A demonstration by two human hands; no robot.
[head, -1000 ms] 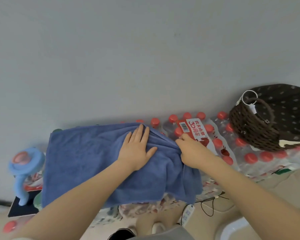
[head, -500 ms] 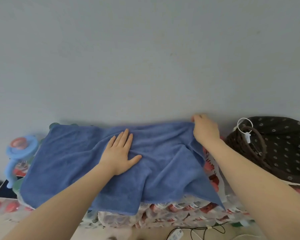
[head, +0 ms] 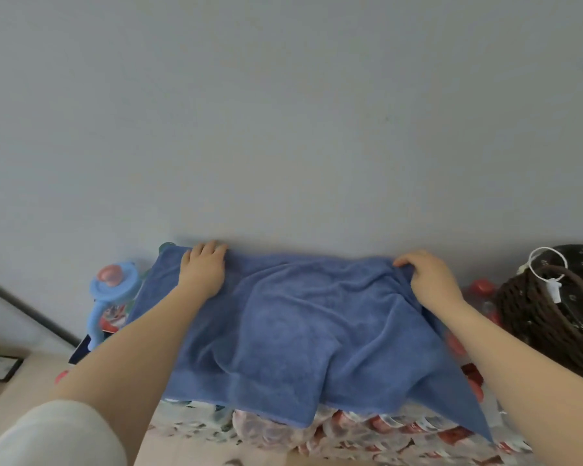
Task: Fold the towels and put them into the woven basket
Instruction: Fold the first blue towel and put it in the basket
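Towel (head: 303,334) is lying spread, unfolded, both hands (head: 202,269) (head: 429,279) pinching its far edge; basket (head: 549,326) at right is waiting

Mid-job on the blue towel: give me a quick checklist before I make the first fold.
1. Left hand has a grip on the far edge of the blue towel: ok.
2. Right hand has a grip on the far right corner: ok.
3. Towel lying smooth: not ok, creases run across the middle.
4. Near edge even: not ok, the right corner hangs lower.
5. Woven basket close at right: ok.
6. Room left in the basket: cannot tell.
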